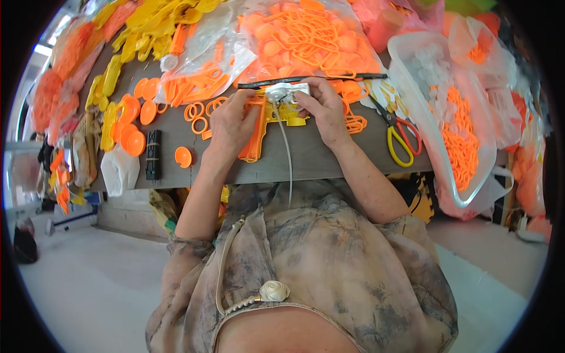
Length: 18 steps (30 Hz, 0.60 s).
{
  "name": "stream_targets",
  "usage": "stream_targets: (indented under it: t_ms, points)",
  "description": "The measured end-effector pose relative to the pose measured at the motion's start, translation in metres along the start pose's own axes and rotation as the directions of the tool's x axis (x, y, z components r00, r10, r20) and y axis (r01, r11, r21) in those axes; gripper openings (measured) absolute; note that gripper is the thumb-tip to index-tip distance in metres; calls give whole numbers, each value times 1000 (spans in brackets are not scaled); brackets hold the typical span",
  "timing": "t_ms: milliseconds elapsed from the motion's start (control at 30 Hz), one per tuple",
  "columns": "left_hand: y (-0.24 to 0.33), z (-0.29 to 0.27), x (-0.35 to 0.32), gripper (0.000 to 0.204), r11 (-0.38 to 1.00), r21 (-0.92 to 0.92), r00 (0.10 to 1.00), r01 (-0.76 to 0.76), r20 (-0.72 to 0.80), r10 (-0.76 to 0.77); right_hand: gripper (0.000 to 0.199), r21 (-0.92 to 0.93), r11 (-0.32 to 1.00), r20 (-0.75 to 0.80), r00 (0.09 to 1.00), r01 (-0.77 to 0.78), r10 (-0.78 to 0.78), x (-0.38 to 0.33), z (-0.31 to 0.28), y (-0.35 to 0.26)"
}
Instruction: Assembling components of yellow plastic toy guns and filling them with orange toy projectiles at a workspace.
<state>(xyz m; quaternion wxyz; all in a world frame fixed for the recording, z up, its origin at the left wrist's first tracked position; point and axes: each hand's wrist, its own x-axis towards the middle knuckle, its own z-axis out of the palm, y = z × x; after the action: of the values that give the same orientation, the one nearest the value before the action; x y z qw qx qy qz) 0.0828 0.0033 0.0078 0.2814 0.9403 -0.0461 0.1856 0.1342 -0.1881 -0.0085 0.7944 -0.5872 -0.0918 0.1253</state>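
Observation:
My left hand (235,120) is at the table's middle, its fingertips closed on the upper end of a long orange plastic part (253,138). A yellow plastic shell (287,115) lies beside that part, between my hands. Above the shell sits a small white plastic mechanism (281,91). The thumb and fingers of my right hand (325,112) pinch its right end. From the mechanism a thin pale cord (287,153) hangs down over the table edge toward my lap. What lies under my fingertips is partly hidden.
Orange cups (135,143), orange rings (200,124) and a black bar (153,156) lie to the left. Scissors (399,138) with red and yellow handles rest right. A clear bin (441,170) holds orange chains (461,141). Behind is a bag of orange parts (306,41); yellow pieces (147,29) pile far left.

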Motion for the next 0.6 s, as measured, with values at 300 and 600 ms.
stream_targets:
  t_ms: [300, 600]
  points:
    - [8, -1, -1, 27, 1000, 17, 1000, 24, 4, -24, 28, -21, 1000, 70, 997, 18, -17, 2, -3, 4]
    - [8, -1, -5, 29, 994, 109, 1000, -2, 12, 1, 27, 4, 1000, 68, 998, 8, -8, 0, -4, 4]
